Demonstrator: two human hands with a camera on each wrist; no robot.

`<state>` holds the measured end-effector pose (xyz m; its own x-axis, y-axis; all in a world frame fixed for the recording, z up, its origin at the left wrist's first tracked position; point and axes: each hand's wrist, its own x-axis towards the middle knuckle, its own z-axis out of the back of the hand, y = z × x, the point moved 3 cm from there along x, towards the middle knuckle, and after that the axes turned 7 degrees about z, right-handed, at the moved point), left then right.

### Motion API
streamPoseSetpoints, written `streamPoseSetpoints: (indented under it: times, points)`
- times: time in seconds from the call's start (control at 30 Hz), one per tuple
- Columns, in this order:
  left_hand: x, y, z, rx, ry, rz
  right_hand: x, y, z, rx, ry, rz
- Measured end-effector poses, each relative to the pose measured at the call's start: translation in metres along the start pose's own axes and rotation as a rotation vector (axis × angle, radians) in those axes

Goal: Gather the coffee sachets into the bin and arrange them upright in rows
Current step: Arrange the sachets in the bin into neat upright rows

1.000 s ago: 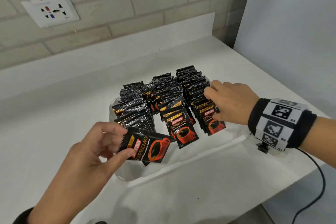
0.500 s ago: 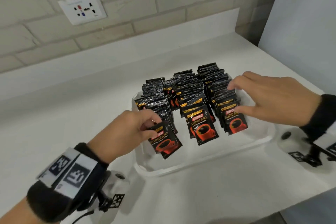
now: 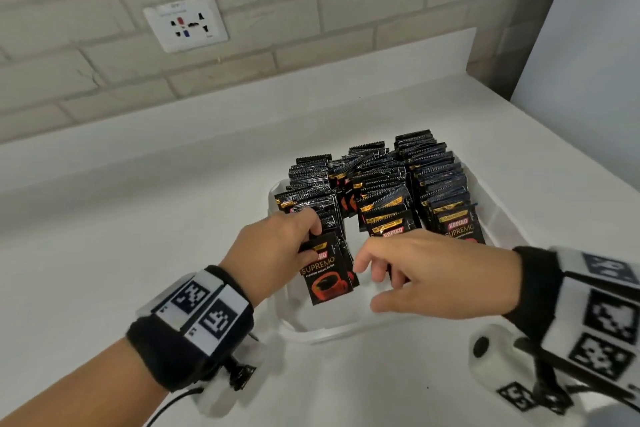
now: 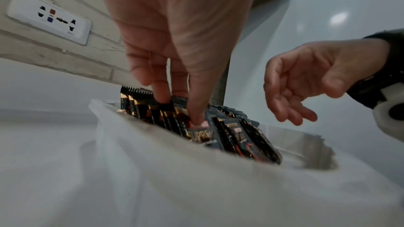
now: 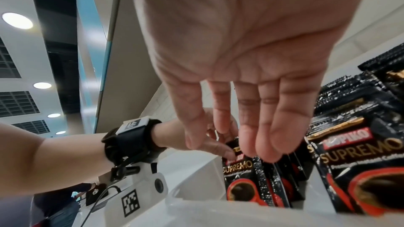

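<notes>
A white counter point(image 3: 145, 253) runs along a pale brick wall point(image 3: 311, 10) that carries a white socket plate point(image 3: 186, 23). On the counter, toward its right end, sits a white plastic bin point(image 3: 349, 329) with low walls. Inside the bin stand the coffee sachets point(image 3: 433, 180), black packets with gold trim and a red cup printed on the front, packed upright in three rows that run from the near side back toward the wall; the tops of the rows lean a little and the near strip of the bin floor shows bare. The left hand point(image 3: 273, 253) reaches in over the bin's left wall and pinches the top edge of the front sachet point(image 3: 327, 270) of the left row between thumb and fingers, holding it upright with its printed face toward the near side. In the left wrist view the thumb presses on that packet's face while a fingertip point(image 4: 163, 96) hooks over the top behind it. The right hand point(image 3: 440, 274) hovers over the near middle of the bin, just beside the held packet, fingers loosely spread and slightly bent, gripping nothing. Both wrists wear black bands point(image 3: 194, 322) with square black-and-white markers.
</notes>
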<state>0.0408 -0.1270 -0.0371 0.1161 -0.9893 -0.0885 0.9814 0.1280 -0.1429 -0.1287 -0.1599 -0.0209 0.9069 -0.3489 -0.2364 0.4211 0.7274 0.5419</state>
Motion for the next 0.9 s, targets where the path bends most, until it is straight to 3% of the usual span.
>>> streamPoseSetpoints:
  times: [0.27, 0.43, 0.63, 0.73, 0.83, 0.9]
  points:
    - [-0.004, -0.006, -0.008, 0.088, -0.064, -0.141, -0.013, -0.002, -0.005, 0.082, 0.086, -0.008]
    - [0.0, -0.004, -0.014, 0.076, -0.14, -0.121, -0.035, -0.012, -0.005, 0.229, -0.009, -0.053]
    - [-0.008, -0.002, -0.018, 0.044, -0.112, -0.165, -0.055, -0.022, -0.013, 0.393, -0.126, -0.062]
    - [-0.012, 0.001, -0.009, -0.161, -0.158, -0.065, -0.054, -0.021, -0.016, 0.443, -0.141, -0.049]
    - [-0.021, 0.016, 0.004, -0.546, -0.262, 0.205, -0.046, -0.017, -0.013, 0.561, -0.18, -0.051]
    - [-0.03, 0.026, 0.006, -0.892, -0.216, 0.39, -0.038, -0.013, -0.009, 0.684, -0.189, -0.062]
